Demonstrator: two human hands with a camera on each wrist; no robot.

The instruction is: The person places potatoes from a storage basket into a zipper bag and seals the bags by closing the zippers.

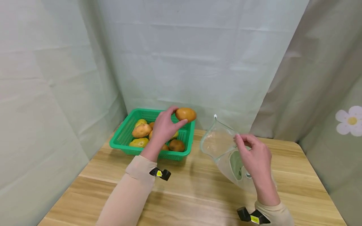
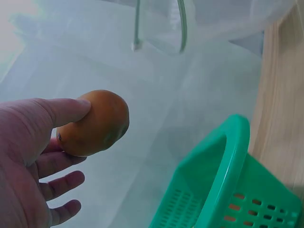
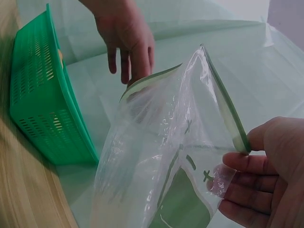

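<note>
A: Head view first. Left hand (image 1: 164, 127) raised over the right rim of the basket (image 1: 124, 133), fingers (image 1: 181, 123) curled round a potato (image 1: 185, 114), thumb on top, fingertips below. Held clear above the basket, touching nothing else.

B: And the arm?

A: Stretched forward from the near table (image 1: 183, 194) edge, beige sleeve, wrist bent up a little. Right hand (image 1: 255, 157) to the right, well apart from the basket, pinching the near lip of a bag (image 1: 219, 147). Mouth held wide, turned toward the potato, bottom resting on the table.

B: Look of the potato?

A: Oval, smooth, golden brown. More potatoes (image 1: 141, 130) lying in the basket, some yellower.

B: Left wrist view?

A: Left hand (image 2: 28, 161) at the lower left, thumb laid over the potato (image 2: 95, 123), other fingers (image 2: 61, 183) under it. Green basket (image 2: 228, 185) corner below right, bag (image 2: 161, 23) rim at the top edge.

B: Right wrist view?

A: Right hand (image 3: 266, 175) low right, thumb and fingers (image 3: 247, 164) nipping the bag (image 3: 180, 156) by its green-edged seal. Clear plastic, green print on the side. Left hand (image 3: 128, 38) beyond the mouth, potato hidden here. Basket (image 3: 42, 104) at left.
</note>
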